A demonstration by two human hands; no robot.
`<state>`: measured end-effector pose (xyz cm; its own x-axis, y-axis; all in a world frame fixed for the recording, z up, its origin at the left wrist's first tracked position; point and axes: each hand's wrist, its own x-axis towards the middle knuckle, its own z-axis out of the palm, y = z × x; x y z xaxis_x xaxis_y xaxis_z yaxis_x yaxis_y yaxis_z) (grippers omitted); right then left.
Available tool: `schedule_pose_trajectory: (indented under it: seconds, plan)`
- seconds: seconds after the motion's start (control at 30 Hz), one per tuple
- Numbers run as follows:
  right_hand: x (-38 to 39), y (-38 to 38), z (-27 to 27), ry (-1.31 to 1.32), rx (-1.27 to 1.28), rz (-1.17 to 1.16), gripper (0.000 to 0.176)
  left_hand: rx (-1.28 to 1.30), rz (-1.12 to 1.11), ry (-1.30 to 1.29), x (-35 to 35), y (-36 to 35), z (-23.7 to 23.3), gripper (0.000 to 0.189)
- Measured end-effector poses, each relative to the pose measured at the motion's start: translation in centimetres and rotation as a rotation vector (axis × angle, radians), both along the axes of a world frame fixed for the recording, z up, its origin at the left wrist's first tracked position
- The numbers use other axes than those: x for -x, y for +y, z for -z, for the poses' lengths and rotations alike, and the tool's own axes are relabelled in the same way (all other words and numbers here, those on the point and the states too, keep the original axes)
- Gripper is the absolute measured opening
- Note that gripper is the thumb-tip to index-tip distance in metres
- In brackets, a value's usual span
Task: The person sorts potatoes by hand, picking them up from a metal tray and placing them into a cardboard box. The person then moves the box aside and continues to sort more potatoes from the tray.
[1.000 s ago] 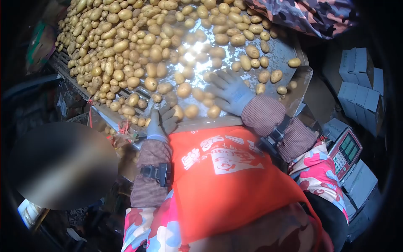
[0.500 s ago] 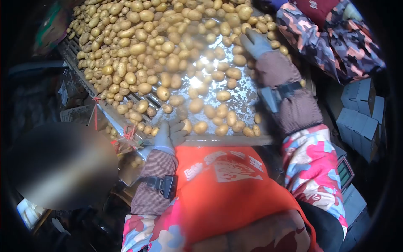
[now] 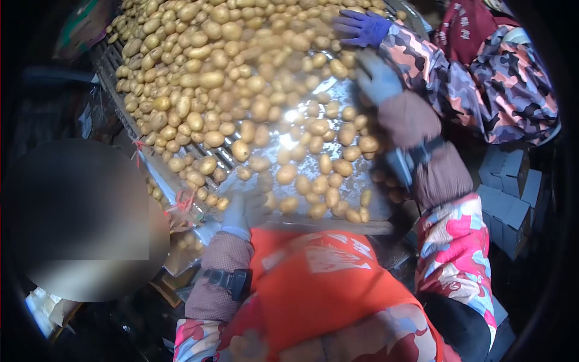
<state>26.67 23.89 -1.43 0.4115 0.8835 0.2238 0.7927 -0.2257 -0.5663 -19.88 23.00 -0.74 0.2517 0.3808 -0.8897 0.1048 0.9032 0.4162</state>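
Observation:
A large heap of potatoes (image 3: pixel 205 78) covers the far and left parts of a sorting table, with loose ones scattered on its wet metal surface (image 3: pixel 377 202). My left hand (image 3: pixel 244 211), in a grey glove, is at the table's near edge beside a few potatoes. Its fingers look stretched out, though slightly smeared, and grip nothing visible. On the right side, my right hand (image 3: pixel 380 78), also gloved, lies with fingers extended against the edge of the potatoes. I see no potato held in it.
Across at the right, a co-worker's purple-gloved hand (image 3: pixel 363 28) reaches over the heap, close to my right hand. Pale boxes (image 3: pixel 506 211) stand at the lower right. Red ties (image 3: pixel 184 202) and plastic sheeting hang at the table's left corner. A blurred round patch covers the left.
The co-worker's purple-gloved hand has come in over the heap from the right. More potatoes lie on the metal near my right hand. The view has shifted slightly.

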Motion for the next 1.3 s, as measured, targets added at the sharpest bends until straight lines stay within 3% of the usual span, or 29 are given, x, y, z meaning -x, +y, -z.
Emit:
schedule_pose_trajectory:
  seconds: [0.03, 0.07, 0.1, 0.13, 0.3, 0.37, 0.43, 0.47, 0.53, 0.63, 0.67, 0.77, 0.8, 0.87, 0.97, 1.0, 1.07, 1.13, 1.17, 1.2, 1.23, 1.27, 1.3]
  plan:
    - [-0.6, 1.6, 0.1, 0.06, 0.094, 0.094, 0.048, 0.016, -0.002, 0.022, -0.1, 0.0, -0.1, 0.071]
    - [-2.1, 3.3, 2.0, -0.069, 0.197, 0.076, 0.052, -0.058, 0.134, -0.002, -0.1, 0.0, -0.5, 0.071]
    - [-3.5, 4.3, 3.9, -0.202, 0.297, 0.055, 0.057, -0.027, 0.094, 0.011, -0.2, 0.0, -0.8, 0.07]
    - [-4.3, 4.2, 5.9, -0.37, 0.181, -0.006, 0.061, 0.002, 0.055, 0.018, -0.4, 0.1, -0.9, 0.068]
    - [-3.1, 3.2, 3.2, -0.058, 0.367, 0.21, 0.058, -0.056, -0.068, -0.076, 2.5, -0.6, 3.7, 0.06]
    - [-3.0, 1.5, 3.3, -0.041, 0.403, 0.261, 0.059, -0.621, 0.291, -0.132, 5.0, -1.5, 10.0, 0.042]
    - [-2.5, 0.0, 2.8, -0.138, 0.479, 0.239, 0.059, -0.834, 0.503, -0.107, 4.6, -1.1, 9.7, 0.034]
    - [-1.9, -0.5, 2.6, -0.181, 0.512, 0.223, 0.059, -0.763, 0.537, -0.056, 2.1, 0.0, 5.5, 0.031]
    - [-0.5, -1.4, 2.5, -0.271, 0.558, 0.233, 0.057, -0.669, 0.534, -0.114, 2.3, 0.1, 3.8, 0.027]
    - [-0.4, -3.1, 3.5, -0.307, 0.417, 0.234, 0.057, -0.663, 0.409, -0.337, 4.0, -0.5, 5.6, 0.026]
    - [-0.5, -3.8, 3.7, -0.191, 0.442, 0.235, 0.054, -0.69, 0.366, -0.338, 3.4, -0.8, 5.6, 0.026]
    - [3.5, -7.7, 2.7, 0.014, -0.001, 0.189, 0.049, -0.553, 0.342, -0.34, 1.0, -1.3, 3.5, 0.03]
    - [8.9, -8.3, -2.7, 0.422, 0.058, 0.262, 0.046, -0.552, 0.365, -0.319, 0.6, -2.2, 2.8, 0.031]
    - [15.5, -10.0, -6.3, 0.796, 0.184, 0.16, 0.042, -0.657, 0.431, -0.258, -0.4, -3.5, 1.6, 0.033]
    - [21.6, -13.0, -2.4, 0.497, 0.14, -0.396, 0.039, -0.996, 0.574, -0.146, -2.0, -3.9, 0.0, 0.035]
    - [22.0, -13.3, -1.4, 0.417, 0.183, -0.42, 0.039, -1.104, 0.617, -0.106, -2.0, -4.1, -0.5, 0.036]
    - [21.7, -13.7, 0.4, 0.262, 0.266, -0.466, 0.039, -0.861, 0.536, -0.146, 0.9, -4.2, -2.3, 0.033]
    - [17.7, -14.9, 2.2, 0.187, 0.284, -0.294, 0.04, -0.722, 0.565, -0.121, 7.3, -3.5, -2.5, 0.032]
    - [18.0, -14.1, -1.1, 0.05, 0.406, -0.091, 0.037, -0.744, 0.59, -0.045, 10.5, -3.1, -2.6, 0.032]
    - [15.7, -15.0, 0.2, 0.047, 0.169, -0.088, 0.038, -0.887, 0.624, 0.162, 14.0, -2.8, -2.5, 0.034]
    - [13.2, -14.4, 0.1, 0.063, 0.402, 0.023, 0.037, -1.034, 0.655, 0.452, 17.2, -3.0, -2.1, 0.037]
    - [9.9, -15.7, 3.4, 0.273, 0.217, 0.073, 0.035, -1.078, 0.591, 0.695, 20.8, -2.6, -1.7, 0.042]
    - [5.9, -16.6, 6.3, 0.094, 0.266, 0.03, 0.033, -0.807, 0.039, 0.436, 25.0, -1.5, -0.4, 0.04]
